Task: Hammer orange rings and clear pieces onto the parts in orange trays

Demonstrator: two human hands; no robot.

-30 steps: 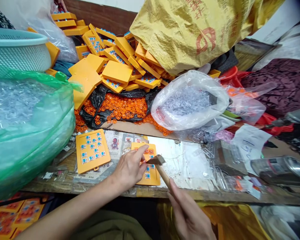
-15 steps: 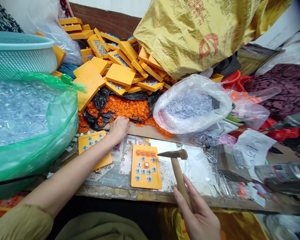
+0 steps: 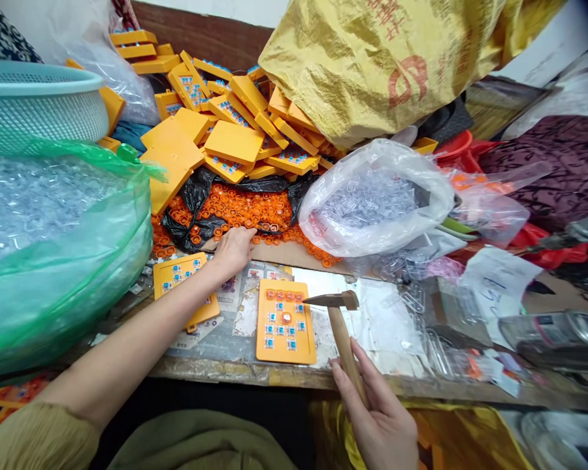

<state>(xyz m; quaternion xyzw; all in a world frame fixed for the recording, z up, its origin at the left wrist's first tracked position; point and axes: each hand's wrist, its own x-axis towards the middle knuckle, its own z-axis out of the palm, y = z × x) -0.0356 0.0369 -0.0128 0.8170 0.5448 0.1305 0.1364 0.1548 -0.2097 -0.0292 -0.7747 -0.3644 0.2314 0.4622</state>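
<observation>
My right hand (image 3: 385, 418) is wrapped round the wooden handle of a hammer (image 3: 342, 333), whose dark head has a pointed end facing left. That point hangs by the top right of a yellow-orange panel (image 3: 301, 352) on the bench. Several blue-and-clear square parts sit in the panel, with a row of orange pieces along its top and a single orange piece near its middle. My left hand (image 3: 234, 251) reaches to the front edge of a black plastic bag (image 3: 202, 189) full of small orange ring-like pieces (image 3: 245, 205). Its fingertips are hidden from view among or beside the pieces.
A second yellow-orange panel (image 3: 196, 262) lies partly under my left forearm. Many more panels (image 3: 235, 141) are heaped behind. A green bag (image 3: 122, 241) and a white bag (image 3: 318, 228) hold clear plastic parts. A glass jar (image 3: 551, 329) lies at the right.
The view has shifted slightly. My right hand and the hammer have moved a little left, nearer the panel. My left hand stays at the orange pieces.
</observation>
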